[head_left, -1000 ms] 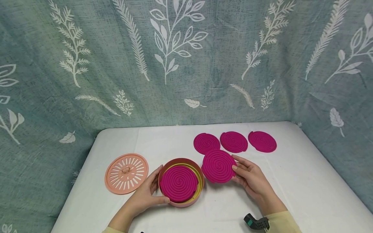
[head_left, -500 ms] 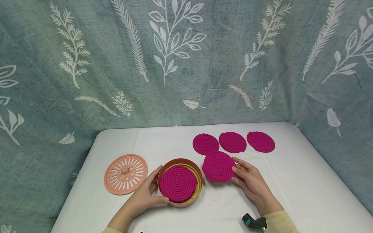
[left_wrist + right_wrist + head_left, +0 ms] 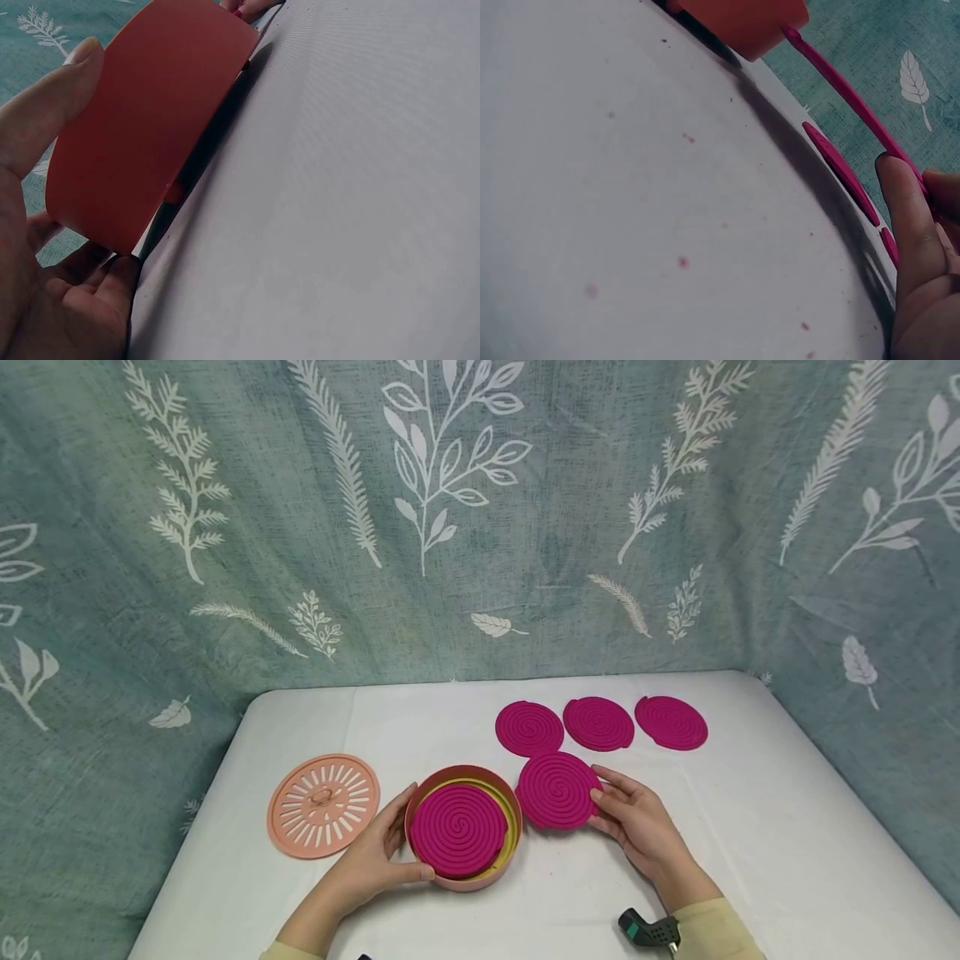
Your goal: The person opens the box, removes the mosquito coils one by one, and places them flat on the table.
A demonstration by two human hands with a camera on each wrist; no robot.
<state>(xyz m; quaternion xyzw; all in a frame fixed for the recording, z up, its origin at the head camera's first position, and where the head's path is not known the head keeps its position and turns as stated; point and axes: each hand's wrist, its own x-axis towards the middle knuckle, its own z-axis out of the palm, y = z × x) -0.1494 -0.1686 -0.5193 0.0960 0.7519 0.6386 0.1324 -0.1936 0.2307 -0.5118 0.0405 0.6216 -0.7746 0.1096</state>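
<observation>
Fingers and thumb of my left hand [image 3: 369, 860] grip the left side of a round, salmon-pink container [image 3: 468, 885]. The left wrist view shows its plain outer wall, with the thumb at the upper rim and fingers under the lower edge. Inside it, a magenta spiral coaster [image 3: 459, 829] lies within a yellow lining. My right hand [image 3: 637, 818] pinches another magenta spiral coaster [image 3: 558, 791] by its right edge, just right of the container. In the right wrist view this coaster appears edge-on, raised above the white table.
Behind the held coaster, three more magenta coasters [image 3: 598, 724] lie in a row on the white table [image 3: 750, 827]. A peach slotted disc with a small ring [image 3: 322, 806] rests to the left of the container. A green leaf-patterned cloth [image 3: 450, 635] hangs behind the table.
My right hand has shifted slightly left, bringing the held coaster nearer the container's rim. The left hand keeps its grip on the container.
</observation>
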